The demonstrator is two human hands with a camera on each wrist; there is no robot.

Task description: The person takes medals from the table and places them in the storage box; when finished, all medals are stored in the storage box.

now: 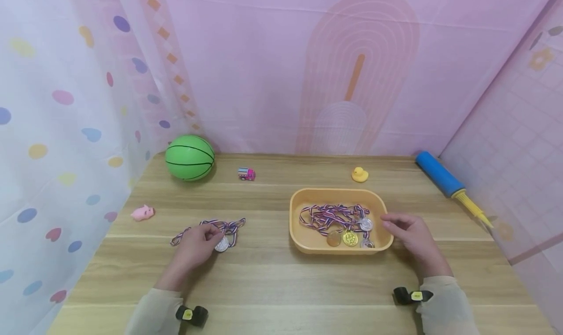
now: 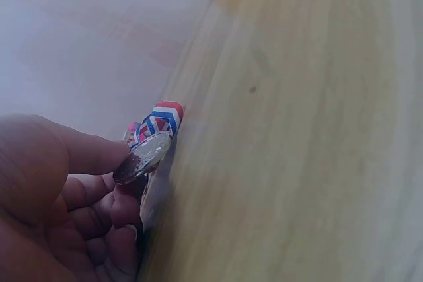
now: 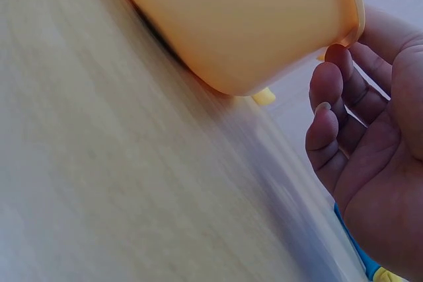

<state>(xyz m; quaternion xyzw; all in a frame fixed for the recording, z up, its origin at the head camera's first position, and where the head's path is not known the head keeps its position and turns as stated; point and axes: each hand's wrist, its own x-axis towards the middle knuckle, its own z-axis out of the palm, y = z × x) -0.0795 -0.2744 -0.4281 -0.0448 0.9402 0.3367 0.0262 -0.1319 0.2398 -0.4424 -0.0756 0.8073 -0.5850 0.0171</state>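
My left hand pinches a silver medal between thumb and fingers at the left of the table. Its striped red, white and blue ribbon lies bunched behind and beside the hand, partly hidden by it. In the left wrist view the medal is tilted, its edge at the thumb tip. At the right, my right hand grips the rim of an orange plastic basin with thumb and fingertips. Inside the basin are tangled striped ribbons with gold and silver medals.
A green ball, a small toy truck and a yellow rubber duck stand along the back of the wooden table. Far left lies a pink toy pig. A blue and yellow hand pump lies at the right edge.
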